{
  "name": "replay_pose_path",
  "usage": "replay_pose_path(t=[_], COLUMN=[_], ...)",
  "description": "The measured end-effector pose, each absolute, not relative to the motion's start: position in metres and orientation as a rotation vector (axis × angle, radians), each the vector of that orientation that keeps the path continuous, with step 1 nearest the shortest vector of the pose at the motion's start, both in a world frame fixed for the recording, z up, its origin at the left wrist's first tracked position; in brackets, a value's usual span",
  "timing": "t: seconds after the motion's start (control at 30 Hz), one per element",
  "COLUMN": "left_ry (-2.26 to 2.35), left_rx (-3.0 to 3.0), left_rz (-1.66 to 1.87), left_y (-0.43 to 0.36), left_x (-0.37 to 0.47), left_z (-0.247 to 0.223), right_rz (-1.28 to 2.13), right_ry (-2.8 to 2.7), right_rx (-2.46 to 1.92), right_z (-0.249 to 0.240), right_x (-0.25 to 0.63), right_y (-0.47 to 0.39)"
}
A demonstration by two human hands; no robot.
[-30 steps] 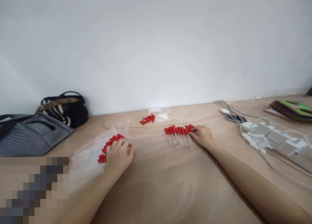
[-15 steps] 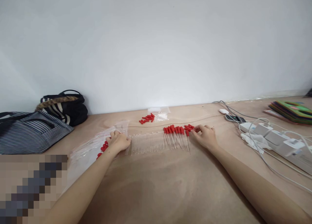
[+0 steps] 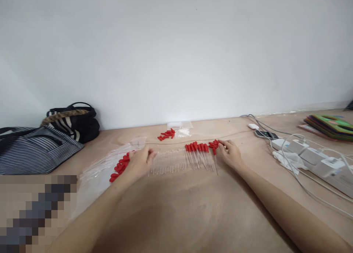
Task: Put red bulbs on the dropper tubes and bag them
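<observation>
Clear glass dropper tubes lie side by side in a row on the table. To their right is a group of droppers with red rubber bulbs fitted on top. My left hand, slightly blurred, is at the row's left end with its fingers curled; what they hold is hidden. My right hand pinches at a small pile of loose red rubber bulbs, its fingertips on one at the pile's right edge. A single bulbed dropper lies just below those fingertips.
More red bulbs rest on clear plastic bags at left. Small red pieces lie by a clear packet near the wall. Bags stand far left; a power strip with chargers and cables lies right.
My left hand has shifted right, over the tube row's left end, uncovering more red bulbs on the bags. My right hand has moved only slightly; the lone bulbed dropper lies a little farther right.
</observation>
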State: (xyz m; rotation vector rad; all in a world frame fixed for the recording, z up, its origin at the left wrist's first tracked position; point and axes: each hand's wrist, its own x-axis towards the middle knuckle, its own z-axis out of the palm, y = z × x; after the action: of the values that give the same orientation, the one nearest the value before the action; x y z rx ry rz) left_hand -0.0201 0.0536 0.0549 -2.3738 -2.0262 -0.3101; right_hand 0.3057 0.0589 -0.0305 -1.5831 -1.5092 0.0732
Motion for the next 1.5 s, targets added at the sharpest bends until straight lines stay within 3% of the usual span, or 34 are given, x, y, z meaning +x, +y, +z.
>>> replay_pose_path(t=[0.1, 0.23, 0.6, 1.07, 1.5], left_ry=[-1.588, -1.304, -1.349, -1.206, -1.089], left_rx=[-2.631, -2.745, -2.839, -2.872, -2.809], left_rz=[-0.618, -0.760, -0.809, -0.839, -1.009], left_y=[0.025, 0.001, -0.011, -0.013, -0.013], left_x=[-0.005, 0.007, 0.011, 0.012, 0.015], left_z=[0.038, 0.011, 0.004, 0.010, -0.008], right_rz=[0.193, 0.357, 0.361, 0.538, 0.435], right_ry=[-1.512, -1.665, -2.235, -2.129, -2.062], right_rx=[-1.417, -1.217, -1.039, -0.941, -0.924], right_z=[-0.030, -0.029, -0.015, -0.017, -0.025], right_x=[0.289, 0.258, 0.221, 0.211, 0.208], right_y=[0.053, 0.030, -0.008, -0.010, -0.010])
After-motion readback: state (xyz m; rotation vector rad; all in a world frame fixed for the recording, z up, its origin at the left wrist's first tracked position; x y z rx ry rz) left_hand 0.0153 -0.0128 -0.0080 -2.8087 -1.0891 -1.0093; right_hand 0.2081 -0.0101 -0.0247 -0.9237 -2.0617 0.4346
